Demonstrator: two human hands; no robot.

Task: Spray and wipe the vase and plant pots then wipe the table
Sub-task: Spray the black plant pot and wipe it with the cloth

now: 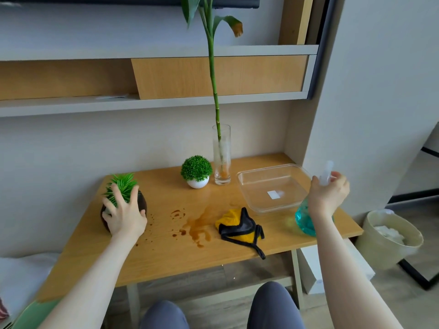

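Under our left hand (126,216) sits the dark round plant pot (140,205) with spiky green leaves, our fingers spread and wrapped over its top and front, at the table's (166,255) left edge. Our right hand (329,194) is closed around the neck of the teal spray bottle (303,218), which stands tilted near the table's right edge, its clear nozzle poking up above our fingers. Between the two hands lie a brown spill (198,225) with scattered droplets and, just left of the bottle, the crumpled yellow and black cloth (238,224). Beyond the right hand and touching distance from the bottle is a clear plastic tray (247,188); farther back stand the glass vase (222,157) holding a tall green stalk and the small white pot (197,184) with a round green bush. The wooden top is bare toward us. Shelves run along the wall above; a bin (384,245) stands on the floor right of the table.
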